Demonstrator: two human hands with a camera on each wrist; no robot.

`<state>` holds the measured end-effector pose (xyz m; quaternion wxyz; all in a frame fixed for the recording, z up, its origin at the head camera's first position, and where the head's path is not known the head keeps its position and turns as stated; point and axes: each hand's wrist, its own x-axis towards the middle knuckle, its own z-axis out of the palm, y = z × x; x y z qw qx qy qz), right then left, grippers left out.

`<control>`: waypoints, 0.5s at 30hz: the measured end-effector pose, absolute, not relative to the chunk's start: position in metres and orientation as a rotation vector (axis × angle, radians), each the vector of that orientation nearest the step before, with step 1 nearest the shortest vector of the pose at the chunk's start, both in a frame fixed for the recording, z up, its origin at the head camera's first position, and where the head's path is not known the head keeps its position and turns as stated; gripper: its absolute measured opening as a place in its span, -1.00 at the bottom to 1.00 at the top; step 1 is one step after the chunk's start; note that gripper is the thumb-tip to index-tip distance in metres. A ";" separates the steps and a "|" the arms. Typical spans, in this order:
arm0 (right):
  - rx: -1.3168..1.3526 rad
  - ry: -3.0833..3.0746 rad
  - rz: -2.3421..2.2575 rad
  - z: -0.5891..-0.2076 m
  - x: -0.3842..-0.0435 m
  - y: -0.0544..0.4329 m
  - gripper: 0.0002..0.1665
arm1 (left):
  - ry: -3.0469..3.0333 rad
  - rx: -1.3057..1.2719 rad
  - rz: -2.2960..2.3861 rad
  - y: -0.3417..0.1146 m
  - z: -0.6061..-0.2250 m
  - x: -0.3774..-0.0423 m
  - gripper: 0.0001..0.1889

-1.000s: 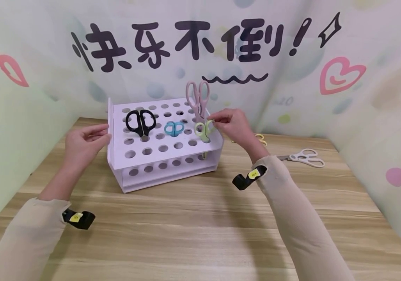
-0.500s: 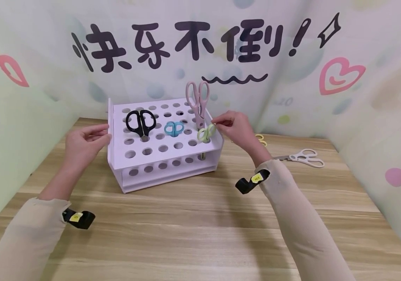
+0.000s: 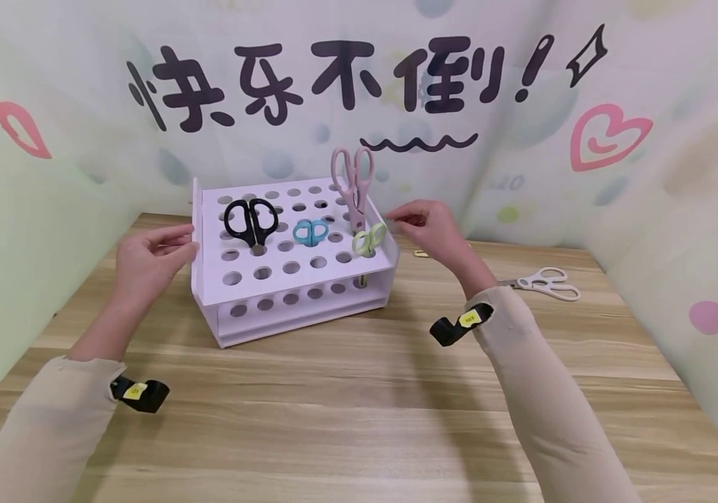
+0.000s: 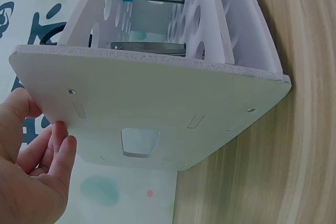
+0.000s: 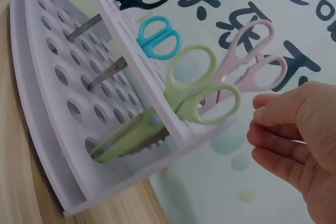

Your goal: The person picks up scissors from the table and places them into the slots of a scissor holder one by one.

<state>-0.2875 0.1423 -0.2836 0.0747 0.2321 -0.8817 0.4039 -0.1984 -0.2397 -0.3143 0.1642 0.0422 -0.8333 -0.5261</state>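
A white two-tier rack with rows of round holes stands on the table. My left hand holds its left side panel near the top edge, thumb and fingertips on it. Light green scissors stand tilted in a front right hole, blades pointing down. Beside their handles, my right hand holds nothing, its fingers loosely bent and apart from them. Pink scissors rise just behind the green pair. Blue scissors and black scissors stand farther left in the rack.
White scissors lie on the wooden table to the right of the rack. Something yellow lies partly hidden behind my right hand. A printed cloth forms the backdrop.
The green scissors have dropped and tilted right in their hole. My right hand has let go of them and moved a little right. My left hand stays on the rack.
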 end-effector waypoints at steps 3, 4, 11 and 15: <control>0.697 -2.644 1.214 -0.284 -0.290 0.154 -0.77 | -2.376 0.121 -1.500 -0.239 -0.314 -0.200 -0.53; 0.689 -2.652 1.214 -0.285 -0.291 0.158 -0.77 | -2.377 0.120 -1.500 -0.239 -0.314 -0.200 -0.54; 0.638 -2.701 1.184 -0.295 -0.293 0.194 -0.77 | -2.381 0.123 -1.497 -0.241 -0.315 -0.200 -0.54; 0.574 -2.727 1.163 -0.303 -0.294 0.220 -0.76 | -2.392 0.114 -1.478 -0.241 -0.314 -0.199 -0.53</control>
